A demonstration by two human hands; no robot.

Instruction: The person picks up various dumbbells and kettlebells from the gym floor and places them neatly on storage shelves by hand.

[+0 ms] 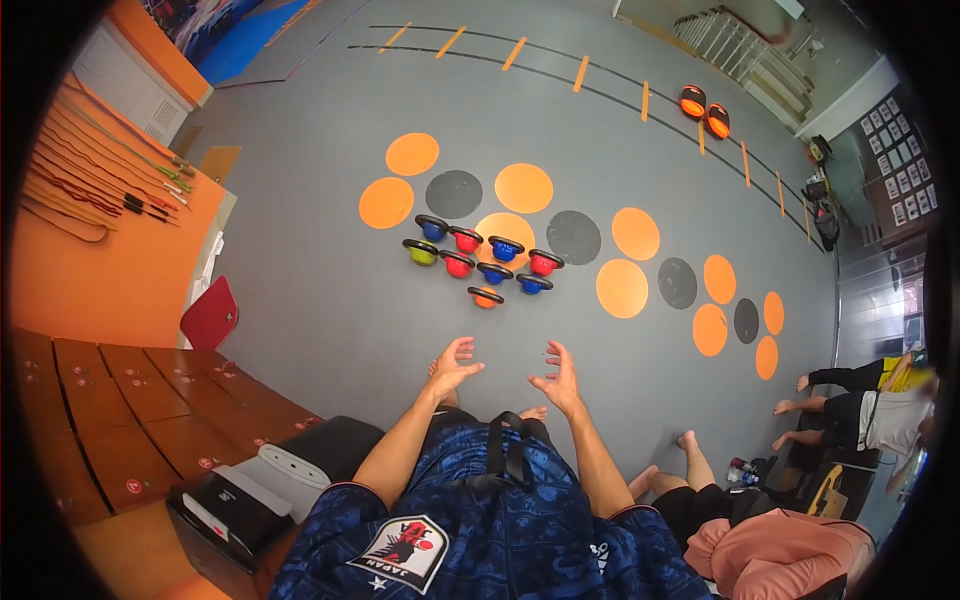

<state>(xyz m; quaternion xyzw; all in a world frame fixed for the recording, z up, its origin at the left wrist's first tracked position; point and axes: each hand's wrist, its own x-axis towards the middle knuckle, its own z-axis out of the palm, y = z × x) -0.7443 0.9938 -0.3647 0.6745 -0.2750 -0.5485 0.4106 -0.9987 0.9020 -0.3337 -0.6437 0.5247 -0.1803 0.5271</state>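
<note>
My left hand is raised in front of my body, its fingers apart and curved, holding nothing. Opposite it, my right hand is open too, with a gap between the two palms. Beyond them on the grey floor stands a cluster of several kettlebells with black handles. Closest to my hands is the orange kettlebell. Behind it are a blue kettlebell, a red kettlebell and a green kettlebell, among other red and blue ones. Neither hand touches any of them.
Orange floor circles and dark ones run to the right. An agility ladder is on the far floor, with black-and-orange pads near it. Brown lockers stand left. A person in a pink top and others sit right.
</note>
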